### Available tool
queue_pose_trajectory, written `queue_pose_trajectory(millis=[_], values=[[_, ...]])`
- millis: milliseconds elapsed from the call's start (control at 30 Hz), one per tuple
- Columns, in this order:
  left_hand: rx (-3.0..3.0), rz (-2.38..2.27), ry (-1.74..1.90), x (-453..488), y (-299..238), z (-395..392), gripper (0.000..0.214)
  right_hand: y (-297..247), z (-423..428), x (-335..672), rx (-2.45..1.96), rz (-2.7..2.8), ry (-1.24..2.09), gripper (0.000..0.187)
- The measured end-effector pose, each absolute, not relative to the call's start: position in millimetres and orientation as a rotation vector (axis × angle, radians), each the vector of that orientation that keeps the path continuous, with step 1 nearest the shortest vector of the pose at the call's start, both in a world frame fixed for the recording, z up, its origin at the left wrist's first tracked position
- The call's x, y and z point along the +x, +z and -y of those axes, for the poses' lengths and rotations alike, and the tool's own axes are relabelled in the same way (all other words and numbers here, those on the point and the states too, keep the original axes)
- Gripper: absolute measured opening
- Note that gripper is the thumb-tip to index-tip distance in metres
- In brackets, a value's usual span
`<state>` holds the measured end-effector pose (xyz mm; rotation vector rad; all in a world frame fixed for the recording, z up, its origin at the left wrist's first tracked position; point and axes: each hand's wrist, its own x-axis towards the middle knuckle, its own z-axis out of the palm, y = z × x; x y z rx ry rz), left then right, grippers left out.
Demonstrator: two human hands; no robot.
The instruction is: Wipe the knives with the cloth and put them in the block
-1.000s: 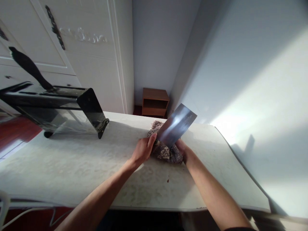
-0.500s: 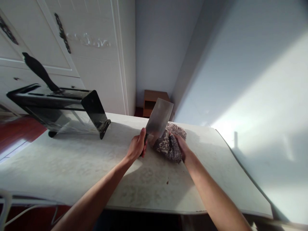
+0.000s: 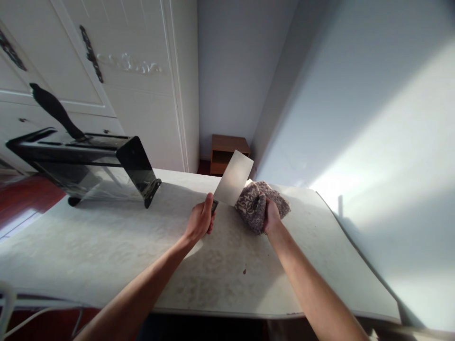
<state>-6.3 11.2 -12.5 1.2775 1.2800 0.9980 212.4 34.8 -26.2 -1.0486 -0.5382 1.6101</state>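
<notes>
My left hand is closed round the dark handle of a cleaver, its thumb along the top. The broad metal blade points up and to the right, away from me. My right hand grips a bunched brown and cream patterned cloth just right of the blade. The blade's lower right edge meets the cloth in view; whether they touch I cannot tell. Part of the right hand's fingers is hidden in the folds.
A black knife block with clear sides and one black-handled knife stands at the left on the white table. White cabinets rise behind it. Past the far edge is a small brown wooden stand. A pale wall borders the right.
The cloth in my right hand has shifted right, off the middle of the blade towards its edge. The blade now looks brighter. My left hand keeps hold of the cleaver.
</notes>
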Motion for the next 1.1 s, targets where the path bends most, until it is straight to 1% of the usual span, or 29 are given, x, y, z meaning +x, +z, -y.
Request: queue_pose_trajectory(millis=[100,200,267,400,500,533,667,733,1100], values=[[1.305,-1.303,1.0,-5,-12,-9,0.058,-16,-28,202,-1.016,0.351,1.622,0.034],[1.333,-1.318,0.996,-3,-11,-7,0.059,-4,-21,191,-0.911,0.404,1.625,0.041],[1.337,-1.326,0.995,-3,-11,-7,0.06,1,-18,186,-0.846,0.44,1.649,0.039],[1.308,-1.308,0.993,-3,-10,-7,0.059,6,-14,182,-0.752,0.468,1.702,0.029],[1.255,-1.287,0.999,-4,-9,-9,0.059,6,-12,179,-0.731,0.528,1.673,0.018],[1.233,-1.283,1.0,-4,-9,-9,0.059,5,-11,178,-0.729,0.561,1.659,0.018],[1.179,-1.297,0.997,-4,-7,-10,0.062,1,-9,171,-0.729,0.714,1.648,0.033],[1.181,-1.304,0.986,-5,-5,-10,0.063,-3,-8,167,-0.724,0.744,1.649,0.037],[1.26,-1.251,0.881,-10,-4,-12,0.061,-14,-14,171,-0.76,0.758,1.616,0.032]])
